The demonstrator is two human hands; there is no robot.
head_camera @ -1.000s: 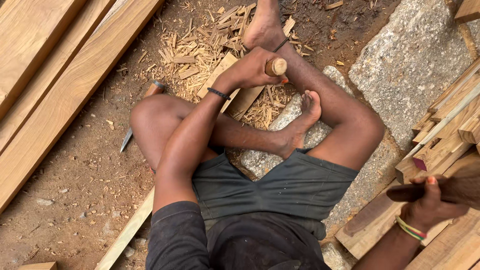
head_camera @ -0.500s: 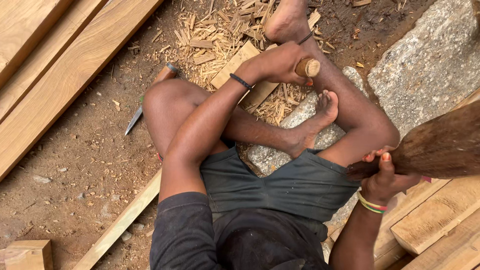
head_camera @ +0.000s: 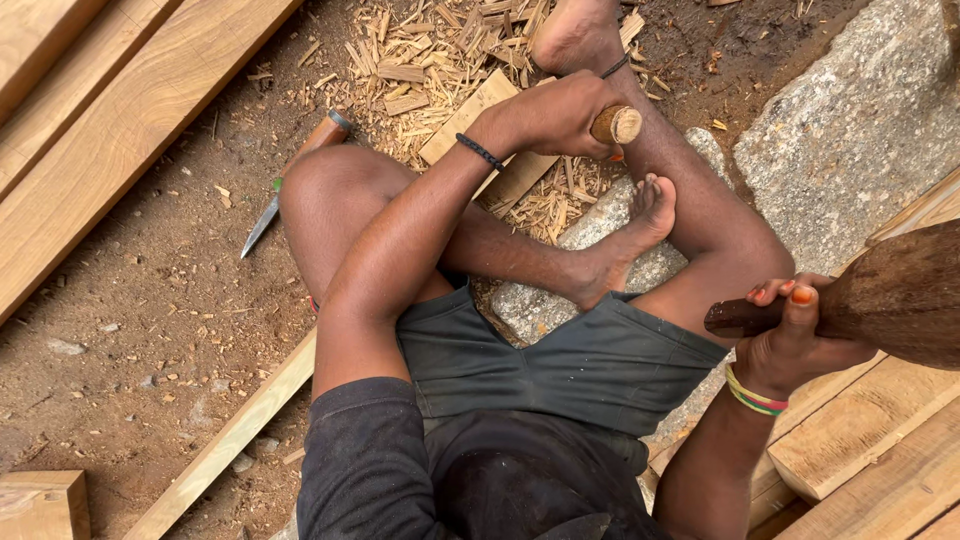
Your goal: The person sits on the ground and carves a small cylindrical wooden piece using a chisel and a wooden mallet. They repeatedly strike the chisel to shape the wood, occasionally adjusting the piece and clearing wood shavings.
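Down at the person's lap: mallet raised at the right, chisel gripped out front.

Nearest, the right hand (head_camera: 790, 340) is wrapped tight round the narrow handle of a dark wooden mallet (head_camera: 900, 295); its thick head looks heavy and rigid, so the grip belongs low on the handle, where it is. Farther out, the left hand (head_camera: 560, 115) is clenched round a chisel (head_camera: 615, 125), only its pale round butt showing; the blade is hidden. It looks stiff and light, best held along the handle, below the butt. Its tip seems to meet a small plank (head_camera: 480, 130) lying among wood chips (head_camera: 420, 60). A second chisel (head_camera: 295, 175) lies on the dirt by the knee. No packages, labels or signs show.
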